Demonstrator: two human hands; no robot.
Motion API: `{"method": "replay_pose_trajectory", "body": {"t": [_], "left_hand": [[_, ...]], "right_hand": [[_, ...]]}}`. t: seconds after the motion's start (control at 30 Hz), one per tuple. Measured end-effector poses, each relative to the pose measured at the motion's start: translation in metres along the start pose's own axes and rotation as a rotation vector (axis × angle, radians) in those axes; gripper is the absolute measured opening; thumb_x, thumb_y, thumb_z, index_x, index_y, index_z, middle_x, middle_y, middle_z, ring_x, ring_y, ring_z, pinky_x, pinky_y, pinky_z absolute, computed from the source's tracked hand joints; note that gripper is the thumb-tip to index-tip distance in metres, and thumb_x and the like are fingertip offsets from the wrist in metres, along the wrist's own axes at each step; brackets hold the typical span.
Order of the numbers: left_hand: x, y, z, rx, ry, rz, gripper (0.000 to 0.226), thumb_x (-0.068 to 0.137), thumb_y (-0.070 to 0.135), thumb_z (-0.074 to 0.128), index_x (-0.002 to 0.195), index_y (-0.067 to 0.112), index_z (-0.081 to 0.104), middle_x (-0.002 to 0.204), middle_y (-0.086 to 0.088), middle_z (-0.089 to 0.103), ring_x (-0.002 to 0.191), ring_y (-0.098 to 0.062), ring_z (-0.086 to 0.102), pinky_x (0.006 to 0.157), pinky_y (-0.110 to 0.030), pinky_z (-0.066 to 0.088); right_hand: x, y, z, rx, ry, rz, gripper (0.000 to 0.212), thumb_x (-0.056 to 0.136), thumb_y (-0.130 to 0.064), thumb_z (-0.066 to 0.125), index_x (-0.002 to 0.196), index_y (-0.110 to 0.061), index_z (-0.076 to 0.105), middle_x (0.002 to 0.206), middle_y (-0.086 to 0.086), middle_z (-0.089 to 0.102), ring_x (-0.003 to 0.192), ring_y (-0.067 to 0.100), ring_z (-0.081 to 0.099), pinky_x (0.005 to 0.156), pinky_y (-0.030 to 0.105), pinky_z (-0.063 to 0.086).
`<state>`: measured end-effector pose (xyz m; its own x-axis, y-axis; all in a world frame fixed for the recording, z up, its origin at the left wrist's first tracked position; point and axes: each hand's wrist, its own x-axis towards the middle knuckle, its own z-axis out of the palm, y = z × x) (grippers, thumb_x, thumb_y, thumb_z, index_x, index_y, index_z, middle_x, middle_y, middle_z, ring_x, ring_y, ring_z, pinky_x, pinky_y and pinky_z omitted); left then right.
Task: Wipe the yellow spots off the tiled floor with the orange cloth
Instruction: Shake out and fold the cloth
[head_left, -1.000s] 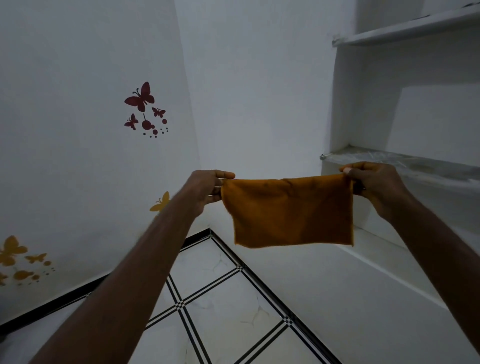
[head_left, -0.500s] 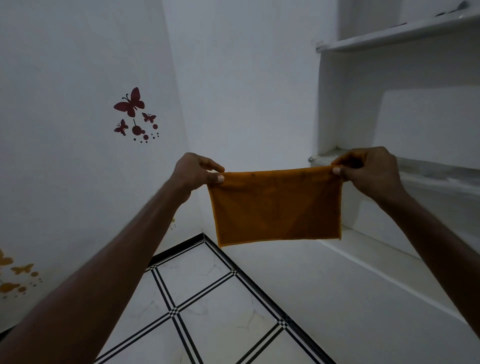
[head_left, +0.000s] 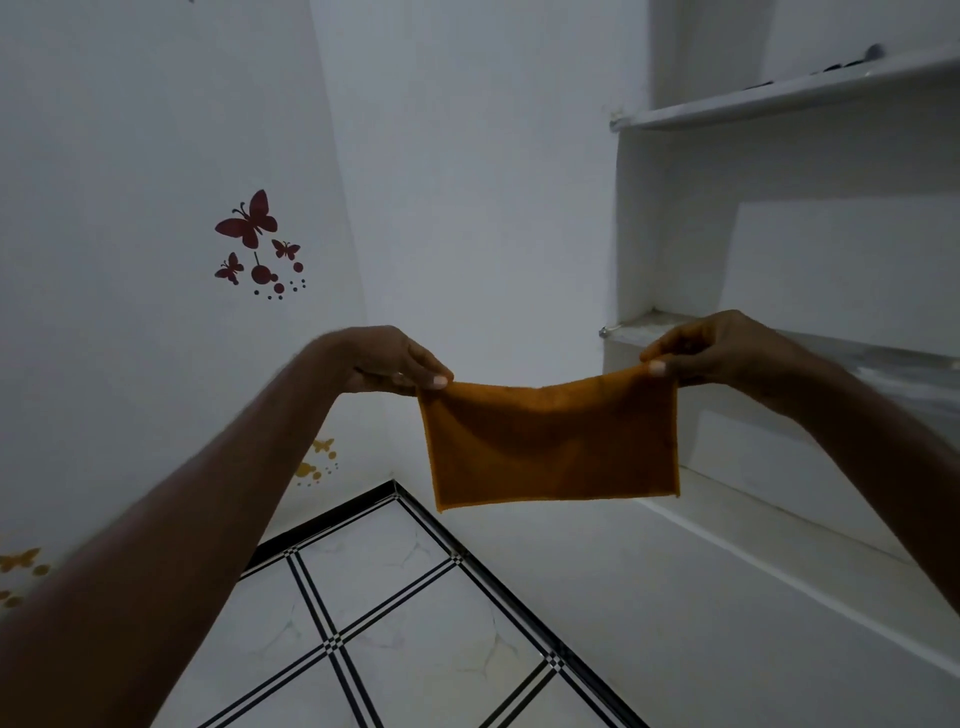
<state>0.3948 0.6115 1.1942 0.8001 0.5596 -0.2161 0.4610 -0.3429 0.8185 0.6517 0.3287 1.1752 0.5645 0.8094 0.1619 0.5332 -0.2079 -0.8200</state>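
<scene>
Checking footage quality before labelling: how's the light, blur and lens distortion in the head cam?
Head view: dim, flat light with a cool grey cast; the rectangular orange cloth reads dark and both hands nearly silhouette. Wide-angle bend tilts the walls and the white wall shelves. Dark red butterfly wall stickers and black-lined floor tiles stay sharp; no glare.

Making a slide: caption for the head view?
Both hands, left and right, pinch the orange cloth spread above the tiled floor.

Orange cloth (head_left: 550, 447): rectangular, hemmed, hanging flat, top edge sagging, raised above white tiled floor (head_left: 415, 649) with black-striped borders.
</scene>
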Motion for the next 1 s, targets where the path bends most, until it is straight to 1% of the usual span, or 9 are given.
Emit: {"method": "replay_pose_trajectory", "body": {"t": [0.1,0.23,0.33,0.43,0.57,0.63,0.73,0.87,1.0], "left_hand": [[-0.002,0.002,0.0,0.122,-0.039,0.021,0.038,0.085,0.006,0.071,0.123,0.004,0.067,0.118,-0.008,0.068,0.103,-0.017,0.064,0.071,-0.018,0.058],[-0.003,0.0,-0.002,0.088,0.022,0.025,0.036,0.082,0.007,0.073,0.118,0.003,0.069,0.116,-0.01,0.069,0.106,-0.022,0.064,0.084,-0.027,0.055],[-0.007,0.001,-0.003,0.06,0.125,0.066,0.032,0.08,0.008,0.074,0.111,0.001,0.071,0.109,-0.011,0.072,0.1,-0.019,0.066,0.077,-0.024,0.054],[-0.013,0.005,-0.003,0.076,0.222,0.165,0.024,0.08,0.008,0.076,0.102,0.001,0.073,0.102,-0.01,0.073,0.093,-0.013,0.066,0.073,-0.021,0.051],[-0.02,0.007,-0.007,0.129,0.358,0.316,0.012,0.08,0.015,0.077,0.089,0.006,0.075,0.1,-0.006,0.073,0.093,-0.007,0.064,0.079,-0.023,0.042],[-0.024,0.008,-0.008,0.157,0.393,0.38,0.012,0.084,0.02,0.074,0.088,0.008,0.075,0.095,-0.006,0.075,0.091,-0.011,0.068,0.076,-0.021,0.045],[-0.033,0.01,-0.008,0.105,0.381,0.45,0.014,0.089,0.024,0.068,0.087,0.011,0.073,0.09,-0.006,0.074,0.088,-0.015,0.071,0.077,-0.027,0.057],[-0.042,0.012,-0.006,-0.021,0.395,0.502,0.023,0.095,0.029,0.06,0.091,0.009,0.069,0.094,-0.01,0.071,0.09,-0.019,0.07,0.079,-0.031,0.058],[-0.038,0.012,0.007,-0.179,0.442,0.475,0.027,0.096,0.033,0.06,0.091,0.008,0.068,0.089,-0.011,0.066,0.083,-0.021,0.067,0.07,-0.032,0.056]], "right_hand": [[-0.006,-0.002,0.003,-0.22,0.025,-0.053,0.02,0.082,-0.008,0.078,0.102,-0.005,0.074,0.093,0.01,0.074,0.09,0.019,0.069,0.068,0.022,0.049],[-0.011,-0.004,0.005,-0.393,0.135,-0.116,0.005,0.085,-0.011,0.076,0.09,-0.013,0.074,0.078,0.002,0.073,0.077,0.014,0.07,0.06,0.019,0.045],[-0.016,-0.009,0.001,-0.463,0.163,-0.136,0.003,0.088,-0.016,0.074,0.091,-0.015,0.074,0.074,-0.003,0.069,0.07,0.009,0.065,0.058,0.02,0.042],[-0.019,-0.015,-0.003,-0.489,0.212,-0.152,0.004,0.089,-0.02,0.073,0.091,-0.016,0.074,0.075,-0.003,0.068,0.072,0.01,0.062,0.06,0.024,0.041],[-0.023,-0.021,-0.009,-0.319,0.251,-0.152,0.014,0.091,-0.021,0.07,0.09,-0.008,0.074,0.083,0.006,0.073,0.08,0.016,0.07,0.075,0.032,0.055],[-0.027,-0.024,-0.01,-0.127,0.261,-0.144,0.017,0.094,-0.018,0.066,0.092,-0.002,0.071,0.084,0.012,0.073,0.079,0.019,0.072,0.072,0.028,0.059],[-0.036,-0.031,-0.009,0.07,0.276,-0.146,0.018,0.097,-0.019,0.061,0.09,-0.003,0.066,0.085,0.013,0.071,0.079,0.02,0.071,0.059,0.019,0.057],[-0.044,-0.036,-0.01,0.206,0.282,-0.185,0.018,0.1,-0.025,0.056,0.09,-0.011,0.061,0.087,0.01,0.064,0.081,0.023,0.067,0.071,0.032,0.055],[-0.036,-0.035,-0.001,0.253,0.353,-0.139,0.018,0.1,-0.027,0.057,0.089,-0.013,0.062,0.086,0.009,0.064,0.077,0.021,0.066,0.063,0.03,0.053]]}}
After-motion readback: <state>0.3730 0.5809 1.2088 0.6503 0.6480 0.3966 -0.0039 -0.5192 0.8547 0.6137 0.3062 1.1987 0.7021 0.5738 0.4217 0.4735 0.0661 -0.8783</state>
